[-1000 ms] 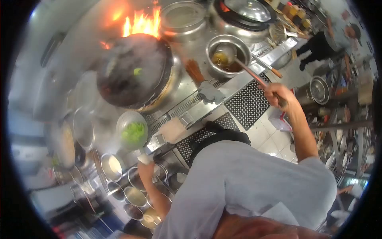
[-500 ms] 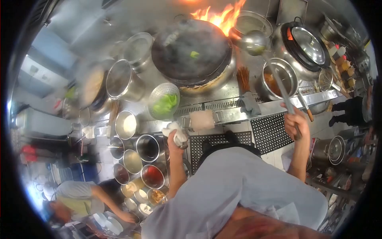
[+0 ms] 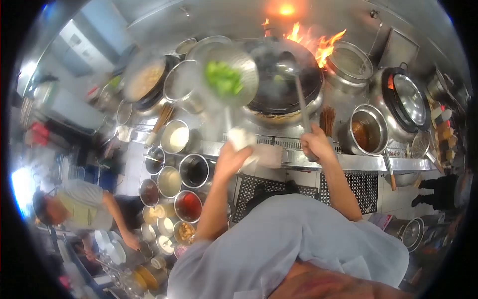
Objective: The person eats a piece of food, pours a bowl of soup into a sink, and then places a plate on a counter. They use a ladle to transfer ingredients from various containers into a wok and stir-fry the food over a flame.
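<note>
My left hand [image 3: 231,162] is closed round the handle of a perforated strainer [image 3: 250,82], with a white cloth [image 3: 241,138] at its grip. Bright green vegetable pieces [image 3: 223,78] lie in the strainer, which is slightly blurred and held up at the left edge of a large dark wok [image 3: 304,94]. My right hand [image 3: 317,144] grips the long handle of a metal ladle [image 3: 301,99], its bowl over the wok. Steam and a small green piece [image 3: 279,78] show in the wok.
Flames [image 3: 326,47] rise behind the wok. A pot of brown liquid [image 3: 366,130] stands to the right. Several containers of sauces and ingredients, including a red one [image 3: 189,205], fill the left side. A co-worker [image 3: 82,204] works at lower left.
The strainer of green vegetables has been lifted from the counter edge up beside the wok. The ladle has swung left from the right side to above the wok.
</note>
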`<state>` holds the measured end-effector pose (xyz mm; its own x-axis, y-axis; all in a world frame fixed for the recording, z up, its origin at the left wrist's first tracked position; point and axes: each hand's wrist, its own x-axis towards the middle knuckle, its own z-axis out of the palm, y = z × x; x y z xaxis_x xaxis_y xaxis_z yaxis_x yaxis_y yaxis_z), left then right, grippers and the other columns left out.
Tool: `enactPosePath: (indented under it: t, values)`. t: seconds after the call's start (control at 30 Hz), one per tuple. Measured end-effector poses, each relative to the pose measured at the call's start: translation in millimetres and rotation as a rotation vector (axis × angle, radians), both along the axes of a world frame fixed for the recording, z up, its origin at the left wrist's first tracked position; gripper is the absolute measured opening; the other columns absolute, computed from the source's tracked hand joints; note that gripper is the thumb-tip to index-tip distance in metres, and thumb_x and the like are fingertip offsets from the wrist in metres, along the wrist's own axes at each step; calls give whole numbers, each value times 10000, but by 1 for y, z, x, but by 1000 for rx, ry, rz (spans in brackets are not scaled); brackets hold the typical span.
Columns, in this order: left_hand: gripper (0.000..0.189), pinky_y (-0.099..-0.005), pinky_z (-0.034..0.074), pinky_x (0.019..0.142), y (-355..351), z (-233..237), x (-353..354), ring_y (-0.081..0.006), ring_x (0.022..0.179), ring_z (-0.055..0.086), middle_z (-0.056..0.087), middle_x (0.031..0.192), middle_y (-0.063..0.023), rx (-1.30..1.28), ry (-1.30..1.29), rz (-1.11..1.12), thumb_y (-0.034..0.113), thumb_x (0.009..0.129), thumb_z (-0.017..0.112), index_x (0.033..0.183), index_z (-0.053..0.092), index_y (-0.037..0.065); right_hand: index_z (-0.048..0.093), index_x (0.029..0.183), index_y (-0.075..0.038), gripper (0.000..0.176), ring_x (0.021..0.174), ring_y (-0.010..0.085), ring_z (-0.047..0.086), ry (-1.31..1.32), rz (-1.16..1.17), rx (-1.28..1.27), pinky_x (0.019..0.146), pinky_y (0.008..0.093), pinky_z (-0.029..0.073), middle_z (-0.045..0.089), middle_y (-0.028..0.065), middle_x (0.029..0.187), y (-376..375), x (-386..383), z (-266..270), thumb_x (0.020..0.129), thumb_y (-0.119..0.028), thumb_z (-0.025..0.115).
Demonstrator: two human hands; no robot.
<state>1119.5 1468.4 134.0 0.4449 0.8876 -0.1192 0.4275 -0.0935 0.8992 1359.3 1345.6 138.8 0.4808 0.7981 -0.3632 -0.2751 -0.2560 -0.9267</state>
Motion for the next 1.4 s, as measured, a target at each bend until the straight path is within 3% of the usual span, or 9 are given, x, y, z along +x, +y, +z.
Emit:
enactPosePath:
  t: [0.1,0.3,0.43,0.5,0.67,0.83,0.9,1.03,1.4]
  values:
    - [481,-409,498,811,37,-35,57,-387,913,639,655,991,-235,356,420,37,237,700,688,1105,588,-1,500,994,32,274,425,144,487,230,99,172,360,296,366,497,38,616,42,-11,12,745,-73,546]
    - [480,-390,499,819,21,-20,-12,-339,922,654,673,980,-202,310,138,139,182,711,674,1154,597,14,498,1100,8,314,421,108,458,-333,179,-174,385,264,359,504,19,628,49,55,38,805,-83,555]
    - [413,-345,506,766,-17,-73,-50,-238,844,659,680,929,-143,-52,-182,266,171,712,659,1073,622,-25,501,1102,5,287,408,97,440,-124,66,43,359,246,331,478,10,587,19,90,6,835,-74,567]
    - [325,-321,504,698,-33,-113,-61,-194,763,650,674,853,-102,-353,-406,359,181,717,656,966,652,-28,490,1136,-19,301,394,88,407,-554,-3,-12,346,242,321,418,-14,548,16,61,-24,843,-54,554]
    - [461,-300,504,656,-16,-182,-58,-172,736,630,653,884,-81,-768,-780,428,254,724,691,1091,600,-10,465,1161,-66,308,325,101,310,615,256,94,317,253,293,352,-32,510,-32,3,-84,856,-65,500]
    - [573,-325,509,770,-2,-162,-88,-239,848,634,643,994,-133,-639,-264,79,324,694,681,1165,587,12,502,1138,-31,315,320,90,332,745,590,-77,318,245,287,352,-26,507,-30,-32,-38,823,-15,506]
    - [599,-390,472,884,-13,-153,-98,-321,1025,580,574,1154,-216,-88,270,-31,309,675,677,1199,576,37,488,1204,-9,392,346,83,364,422,779,-180,332,243,308,392,-22,537,-15,-52,-9,814,-24,528]
    - [625,-414,453,924,-68,-160,-138,-341,1088,552,553,1176,-227,45,138,71,270,674,690,1235,532,45,464,1273,-6,470,381,79,399,32,1029,-295,354,233,333,432,-7,574,13,-89,10,811,-34,544]
    - [539,-340,516,753,-223,-180,-195,-201,871,643,655,1040,-79,-988,-558,708,286,793,710,1227,555,6,463,1247,-1,416,364,95,394,518,696,-155,339,244,311,411,-13,557,13,-59,2,839,-34,532]
